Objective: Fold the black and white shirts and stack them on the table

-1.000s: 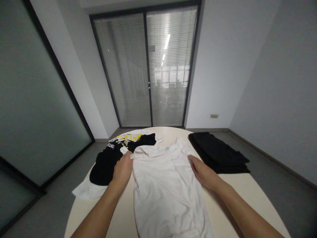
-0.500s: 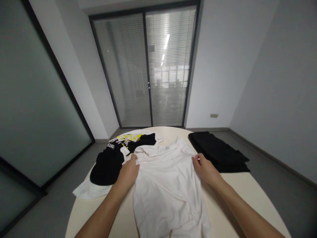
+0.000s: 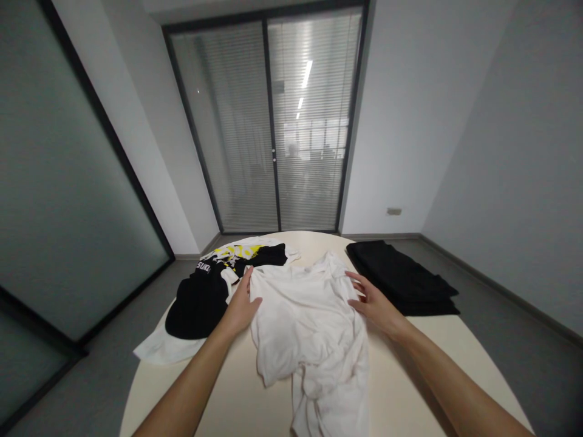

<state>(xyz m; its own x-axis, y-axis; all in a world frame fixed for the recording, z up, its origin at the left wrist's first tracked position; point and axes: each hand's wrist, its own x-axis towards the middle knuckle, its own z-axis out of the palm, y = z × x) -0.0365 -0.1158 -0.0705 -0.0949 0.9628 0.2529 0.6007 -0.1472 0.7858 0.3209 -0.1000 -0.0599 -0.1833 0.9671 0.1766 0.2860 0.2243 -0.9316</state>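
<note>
A white T-shirt (image 3: 305, 315) lies crumpled on the table, its lower part bunched into folds toward me. At the shirt's upper left edge is my left hand (image 3: 241, 308), thumb and fingers apart and touching the fabric. Across from it, my right hand (image 3: 371, 303) rests against the right edge with its fingers spread. Neither hand is closed round the cloth. Some fingertips of the left hand are hidden at the shirt's edge.
Black and white clothes with a yellow print (image 3: 237, 258) lie heaped on the left, one black piece (image 3: 195, 309) nearest me. Folded black garments (image 3: 401, 279) are stacked at the right. The pale round-ended table (image 3: 410, 376) stands before a glass door (image 3: 310, 182) with blinds.
Both hands have loosened from the white T-shirt and their fingers have spread. The shirt's lower part has gathered up and shifted, baring more table at the lower left.
</note>
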